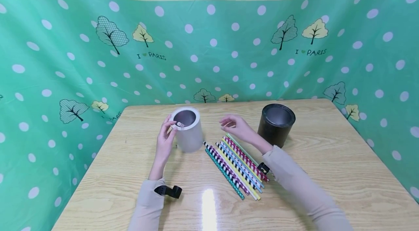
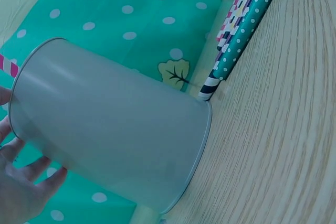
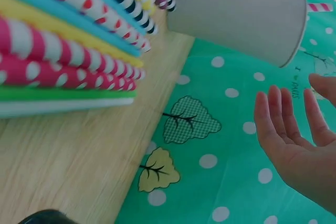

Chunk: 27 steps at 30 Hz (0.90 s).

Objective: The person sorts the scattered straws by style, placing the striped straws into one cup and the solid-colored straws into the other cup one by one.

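Observation:
A white-grey canister (image 1: 191,138) stands upright on the table, its top uncovered. My left hand (image 1: 164,142) holds it by the rim on the near left side, fingers spread along its wall in the left wrist view. One pink-and-white striped paper straw (image 3: 320,7) stands in the canister, its end poking above the rim close to the left fingertips. My right hand (image 1: 237,127) hovers over the far ends of a row of patterned paper straws (image 1: 235,169). Its fingers are loosely bent with nothing between them, as the right wrist view (image 3: 296,135) also shows.
A black canister (image 1: 276,123) stands at the right, just behind the right forearm. The straws lie side by side on the wooden table (image 1: 108,187), the nearest ends close to the white canister's base. A green dotted cloth (image 1: 212,71) hangs behind the table.

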Tool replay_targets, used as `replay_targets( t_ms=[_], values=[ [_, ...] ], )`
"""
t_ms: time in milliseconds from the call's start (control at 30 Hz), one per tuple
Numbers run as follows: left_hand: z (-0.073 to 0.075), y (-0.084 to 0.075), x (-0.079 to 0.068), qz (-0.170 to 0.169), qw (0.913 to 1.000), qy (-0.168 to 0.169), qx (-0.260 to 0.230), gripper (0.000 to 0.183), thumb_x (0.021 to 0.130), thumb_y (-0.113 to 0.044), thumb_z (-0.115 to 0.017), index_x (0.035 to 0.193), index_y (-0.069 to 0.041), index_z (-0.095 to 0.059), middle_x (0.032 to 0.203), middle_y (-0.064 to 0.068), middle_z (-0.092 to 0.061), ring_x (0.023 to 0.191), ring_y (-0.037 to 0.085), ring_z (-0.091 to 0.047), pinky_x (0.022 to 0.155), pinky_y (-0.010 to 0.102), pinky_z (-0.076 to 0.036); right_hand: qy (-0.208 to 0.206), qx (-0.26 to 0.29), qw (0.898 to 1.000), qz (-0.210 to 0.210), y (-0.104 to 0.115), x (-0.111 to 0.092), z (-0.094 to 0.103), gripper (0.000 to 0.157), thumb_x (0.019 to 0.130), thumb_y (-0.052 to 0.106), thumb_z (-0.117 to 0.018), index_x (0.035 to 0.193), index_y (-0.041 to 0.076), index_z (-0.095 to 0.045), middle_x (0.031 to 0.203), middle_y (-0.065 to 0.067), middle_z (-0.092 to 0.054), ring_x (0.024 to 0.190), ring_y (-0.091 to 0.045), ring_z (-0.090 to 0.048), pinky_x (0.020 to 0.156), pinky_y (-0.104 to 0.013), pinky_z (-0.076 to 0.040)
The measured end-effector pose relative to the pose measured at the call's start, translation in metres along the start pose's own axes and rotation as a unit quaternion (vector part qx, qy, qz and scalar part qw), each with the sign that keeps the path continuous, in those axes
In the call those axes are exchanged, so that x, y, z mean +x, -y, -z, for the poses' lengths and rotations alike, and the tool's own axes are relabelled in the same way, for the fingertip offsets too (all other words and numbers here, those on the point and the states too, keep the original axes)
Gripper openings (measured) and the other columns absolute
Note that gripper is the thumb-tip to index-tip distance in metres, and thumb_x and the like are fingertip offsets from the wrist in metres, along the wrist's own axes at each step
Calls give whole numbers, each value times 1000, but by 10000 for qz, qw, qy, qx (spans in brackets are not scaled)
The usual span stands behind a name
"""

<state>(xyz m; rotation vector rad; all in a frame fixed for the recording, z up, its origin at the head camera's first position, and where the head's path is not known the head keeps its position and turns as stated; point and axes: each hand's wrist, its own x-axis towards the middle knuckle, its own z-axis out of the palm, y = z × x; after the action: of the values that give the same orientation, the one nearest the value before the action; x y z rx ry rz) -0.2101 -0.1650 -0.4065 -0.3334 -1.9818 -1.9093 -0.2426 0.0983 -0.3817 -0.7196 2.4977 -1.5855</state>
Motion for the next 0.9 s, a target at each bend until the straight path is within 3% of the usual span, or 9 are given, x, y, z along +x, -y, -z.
replay_targets(
  t_ms=[433, 900],
  values=[
    [1, 2, 1, 87, 9999, -16, -117, 25, 89, 3, -46, 110, 15, -43, 142, 21, -22, 129, 32, -25, 104, 45, -26, 768, -828, 9927, -424, -28, -13, 10, 26, 84, 3, -56, 109, -4, -55, 104, -19, -57, 93, -26, -55, 80, -32, -49],
    [2, 4, 2, 169, 9995, -48, -249, 30, 88, 5, -46, 114, 16, -37, 142, 20, -24, 128, 33, -26, 105, 45, -25, 1010, -1049, 9880, -516, -47, -28, 16, 27, 84, 4, -56, 110, -4, -55, 103, -16, -58, 92, -25, -54, 76, -30, -49]
  ],
)
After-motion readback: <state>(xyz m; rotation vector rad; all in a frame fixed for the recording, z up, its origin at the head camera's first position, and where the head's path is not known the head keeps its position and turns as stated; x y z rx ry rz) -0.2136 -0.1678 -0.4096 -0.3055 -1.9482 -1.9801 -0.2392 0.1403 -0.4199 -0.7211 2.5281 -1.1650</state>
